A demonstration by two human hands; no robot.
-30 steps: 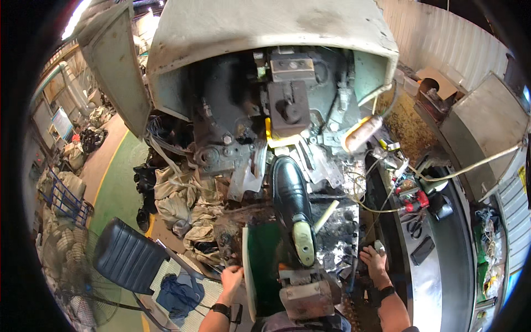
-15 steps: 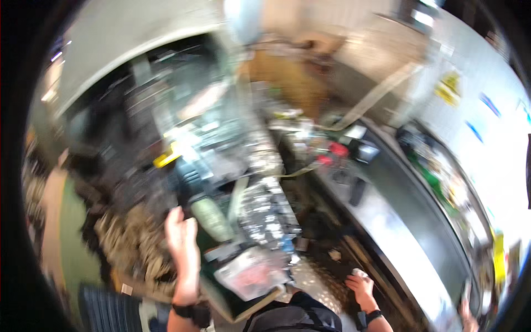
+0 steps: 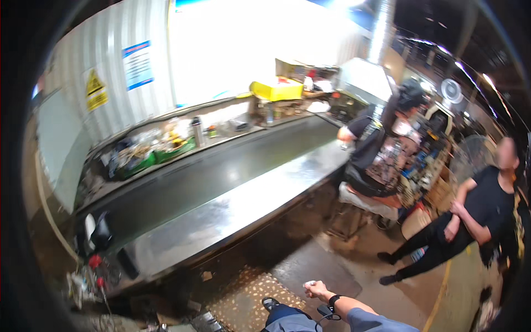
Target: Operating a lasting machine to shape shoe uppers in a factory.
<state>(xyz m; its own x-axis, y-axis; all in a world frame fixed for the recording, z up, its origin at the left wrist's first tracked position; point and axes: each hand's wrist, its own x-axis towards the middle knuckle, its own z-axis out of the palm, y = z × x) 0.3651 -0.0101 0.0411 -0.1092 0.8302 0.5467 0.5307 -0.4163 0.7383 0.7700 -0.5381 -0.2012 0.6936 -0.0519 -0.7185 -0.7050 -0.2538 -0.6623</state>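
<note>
My right hand (image 3: 317, 290) is held out low in front of me, over the floor. Its fingers are closed around a small whitish thing (image 3: 308, 284) whose kind I cannot make out. A dark band (image 3: 333, 300) circles that wrist. Closest to this hand lies a brown mat with pale spots (image 3: 249, 290). Past the mat runs a long metal bench (image 3: 221, 213) with a sunken dark trough (image 3: 221, 174); the hand is apart from it. My left hand is outside the picture.
A co-worker (image 3: 376, 138) sits at the bench's far right end. Another person (image 3: 470, 207) stands on the right, arms crossed in front. A phone-like black thing (image 3: 128, 263) rests on the bench's near left. Green bags (image 3: 160, 156), a flask (image 3: 197, 131) and a yellow bin (image 3: 276, 89) line the back ledge.
My view has swung to the right, from a cluttered machine and cloth heap to the long bench. My open left hand has left the picture. My right hand still holds the whitish thing.
</note>
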